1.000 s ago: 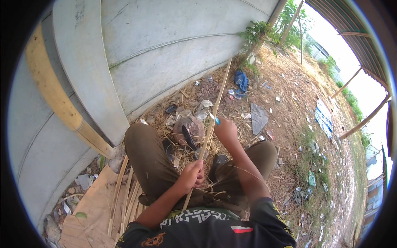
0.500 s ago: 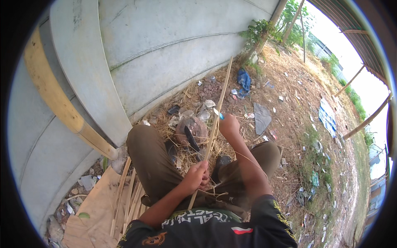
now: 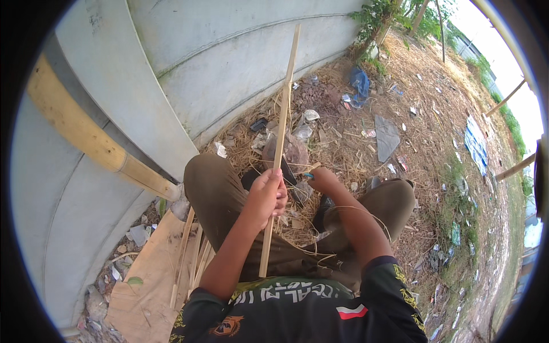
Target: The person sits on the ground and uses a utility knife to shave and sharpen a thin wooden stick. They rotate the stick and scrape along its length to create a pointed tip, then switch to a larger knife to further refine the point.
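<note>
I sit on the ground with knees apart. My left hand (image 3: 267,194) is closed around a long thin bamboo strip (image 3: 284,103). The strip stands almost upright, from my lap up past the concrete wall (image 3: 229,63). My right hand (image 3: 323,178) is just right of the strip and apart from it. It is closed around a small knife (image 3: 310,169) with a pale handle end and a bit of blue showing. A dark blade (image 3: 289,174) shows between my two hands, partly hidden.
A thick yellow bamboo pole (image 3: 74,131) leans along the wall at left. Several cut strips (image 3: 189,257) lie on cardboard (image 3: 146,286) by my left thigh. A brownish stone (image 3: 295,151), straw, a blue cloth (image 3: 360,86), a grey slab (image 3: 386,137) and litter cover the dirt ahead.
The strip has swung from a slant to nearly upright and risen. My left hand moved up with it. My right hand has come off the strip and dropped back toward my knee.
</note>
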A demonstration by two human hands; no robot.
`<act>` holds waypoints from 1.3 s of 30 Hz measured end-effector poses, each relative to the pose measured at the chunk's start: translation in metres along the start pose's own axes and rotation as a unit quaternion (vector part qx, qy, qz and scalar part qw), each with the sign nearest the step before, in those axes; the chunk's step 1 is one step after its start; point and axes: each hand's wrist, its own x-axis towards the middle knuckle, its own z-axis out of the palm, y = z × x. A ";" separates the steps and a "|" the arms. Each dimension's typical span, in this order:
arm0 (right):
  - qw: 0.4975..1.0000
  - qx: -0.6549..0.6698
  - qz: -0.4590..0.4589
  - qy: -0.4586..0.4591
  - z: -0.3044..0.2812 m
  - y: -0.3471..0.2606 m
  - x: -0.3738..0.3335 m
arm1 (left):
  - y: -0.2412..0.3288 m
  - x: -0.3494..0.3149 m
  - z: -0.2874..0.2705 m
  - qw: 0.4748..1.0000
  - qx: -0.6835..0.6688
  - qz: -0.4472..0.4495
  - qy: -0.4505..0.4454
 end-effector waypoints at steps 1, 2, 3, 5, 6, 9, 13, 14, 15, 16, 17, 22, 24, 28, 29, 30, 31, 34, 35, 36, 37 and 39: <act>0.999 -0.010 0.013 -0.030 0.016 0.010 0.008 | 0.012 0.007 -0.003 1.000 0.002 0.019 -0.002; 0.998 -0.023 0.044 -0.045 0.041 0.029 0.015 | 0.020 0.013 -0.007 1.000 -0.003 0.022 -0.012; 0.997 -0.035 0.026 -0.061 0.051 0.026 0.019 | 0.029 0.016 -0.017 0.999 -0.007 0.031 -0.010; 0.993 -0.065 -0.002 -0.095 0.067 0.026 0.023 | 0.031 0.020 -0.025 0.999 -0.022 0.035 0.007; 0.992 -0.086 -0.006 -0.089 0.075 0.025 0.027 | 0.029 0.017 -0.025 0.999 -0.029 0.031 0.024; 0.996 0.005 0.070 -0.049 0.123 0.016 0.047 | 0.022 0.008 -0.020 0.998 -0.054 0.016 0.033; 0.957 0.145 0.250 -0.033 0.170 -0.016 0.062 | 0.022 0.011 -0.024 0.997 -0.065 0.015 0.028; 0.949 0.140 0.283 0.013 0.172 -0.027 0.061 | 0.023 0.012 -0.024 0.997 -0.060 0.016 0.033; 0.939 0.152 0.306 0.031 0.180 -0.034 0.062 | 0.024 0.011 -0.023 0.998 -0.056 0.017 0.039; 0.928 0.162 0.332 0.054 0.190 -0.027 0.065 | 0.024 0.013 -0.021 0.998 -0.052 0.012 0.031; 0.948 0.115 0.296 0.020 0.191 -0.024 0.066 | 0.026 0.014 -0.021 0.999 -0.042 0.012 0.021; 0.959 0.134 0.252 0.002 0.131 -0.011 0.060 | 0.027 0.015 -0.019 1.000 -0.010 0.023 0.013; 0.977 0.082 0.194 0.018 0.101 0.030 0.066 | 0.024 0.016 -0.017 1.000 -0.007 0.027 0.007; 0.995 -0.026 0.097 -0.012 -0.042 0.060 0.067 | 0.019 0.016 -0.020 0.998 -0.042 0.046 -0.020; 0.996 -0.008 0.089 0.017 -0.068 0.068 0.061 | 0.018 0.017 -0.019 0.996 -0.080 0.028 -0.033; 0.996 0.008 0.075 0.047 -0.090 0.069 0.057 | 0.018 0.016 -0.020 0.992 -0.116 0.015 -0.044; 0.991 0.029 0.037 0.125 -0.110 0.059 0.050 | 0.018 0.016 -0.021 0.987 -0.151 0.004 -0.054; 0.951 0.113 -0.061 0.282 -0.161 0.002 0.012 | 0.012 0.017 -0.019 0.980 -0.191 -0.002 -0.055; 0.939 0.157 -0.082 0.293 -0.174 -0.027 -0.010 | 0.010 0.019 -0.021 0.978 -0.200 0.000 -0.056; 0.926 0.200 -0.100 0.305 -0.175 -0.049 -0.027 | 0.009 0.022 -0.021 0.976 -0.207 -0.002 -0.060; 0.896 0.175 -0.157 0.378 -0.164 -0.058 -0.037 | 0.007 0.026 -0.019 0.974 -0.215 -0.006 -0.068; 0.897 0.090 -0.210 0.379 -0.144 -0.082 -0.054 | 0.005 0.026 -0.016 0.969 -0.233 -0.007 -0.079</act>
